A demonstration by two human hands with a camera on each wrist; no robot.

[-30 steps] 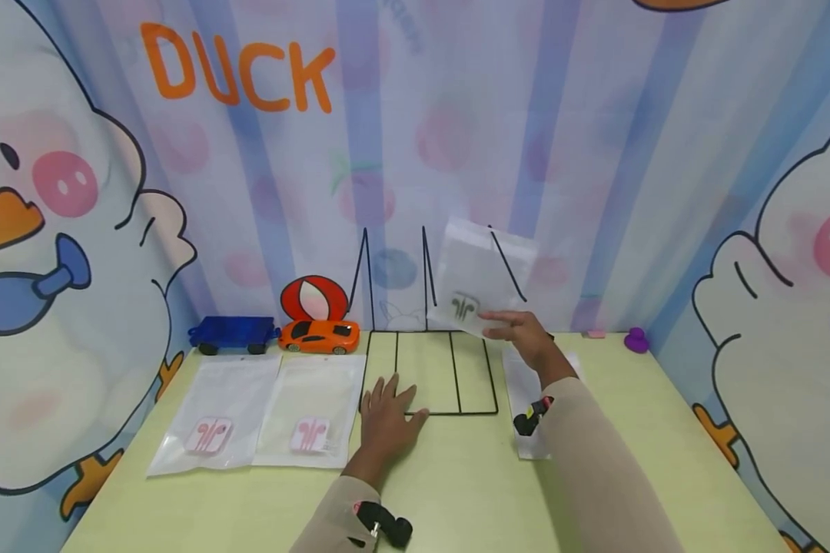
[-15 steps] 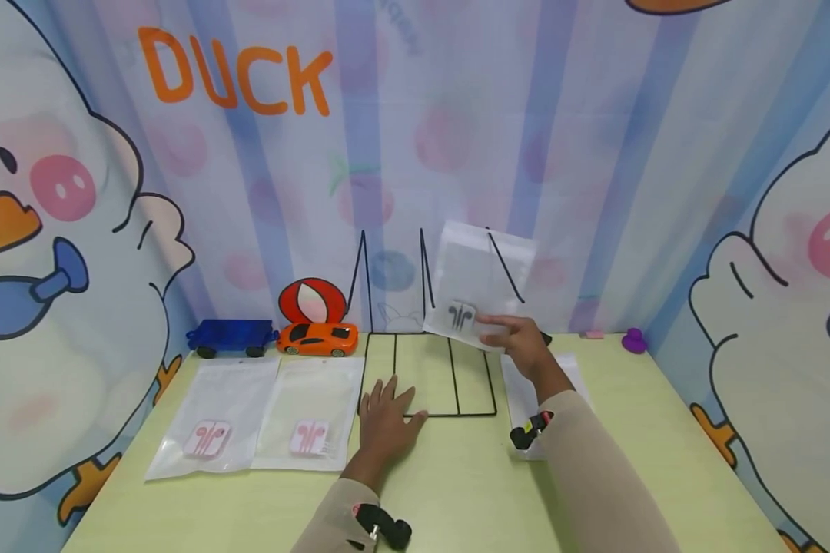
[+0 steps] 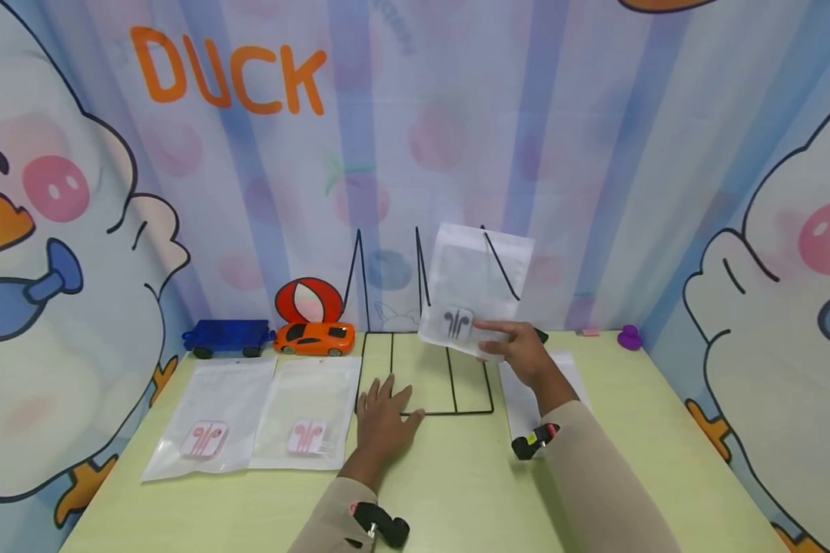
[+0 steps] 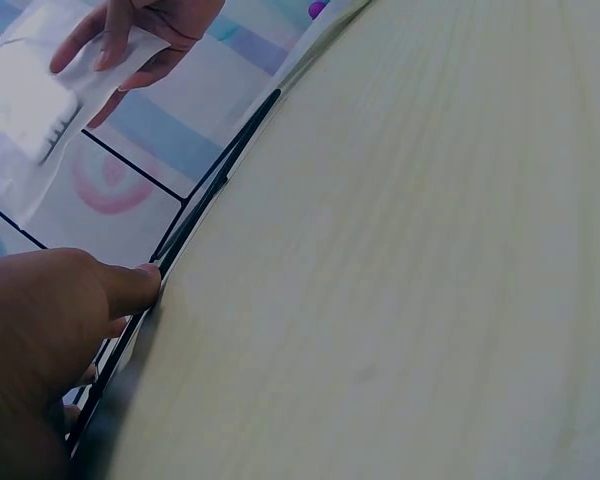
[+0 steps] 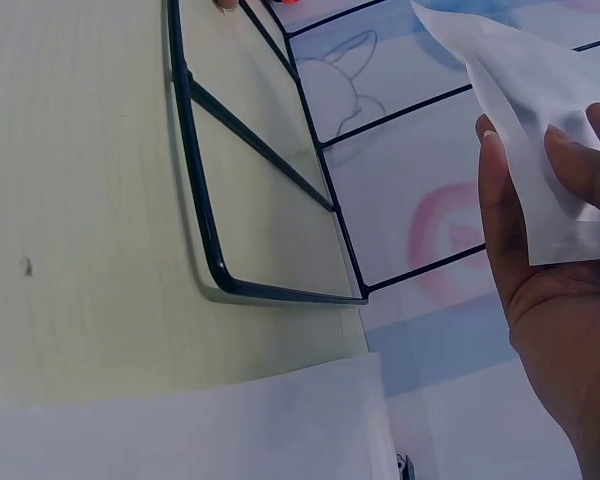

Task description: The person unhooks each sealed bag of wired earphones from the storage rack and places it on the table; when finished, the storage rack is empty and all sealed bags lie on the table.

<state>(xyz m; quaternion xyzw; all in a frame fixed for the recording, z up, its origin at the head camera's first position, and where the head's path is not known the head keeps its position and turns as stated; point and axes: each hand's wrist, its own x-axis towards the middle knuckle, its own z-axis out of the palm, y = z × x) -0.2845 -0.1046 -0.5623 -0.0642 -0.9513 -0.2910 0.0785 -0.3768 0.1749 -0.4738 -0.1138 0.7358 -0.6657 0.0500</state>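
Observation:
My right hand point(image 3: 515, 349) pinches the lower corner of a white translucent packet with a grey earphone print point(image 3: 473, 288), point(image 5: 525, 95), point(image 4: 30, 110), holding it upright above the back right of a black wire rack point(image 3: 422, 361). My left hand point(image 3: 380, 415) lies flat on the green table with its fingers on the rack's front rail point(image 4: 185, 235). The rack's upright wires stand behind the packet.
Two flat packets with pink earphones point(image 3: 210, 418), point(image 3: 307, 415) lie left of the rack. Another white packet point(image 3: 526, 392), point(image 5: 195, 430) lies under my right forearm. An orange toy car point(image 3: 314, 338), a blue toy trailer point(image 3: 228, 336) and a purple toy point(image 3: 629, 338) sit along the back edge.
My right hand has shifted the packet slightly left and a little toward me over the rack. The left hand has stayed on the rack's front rail.

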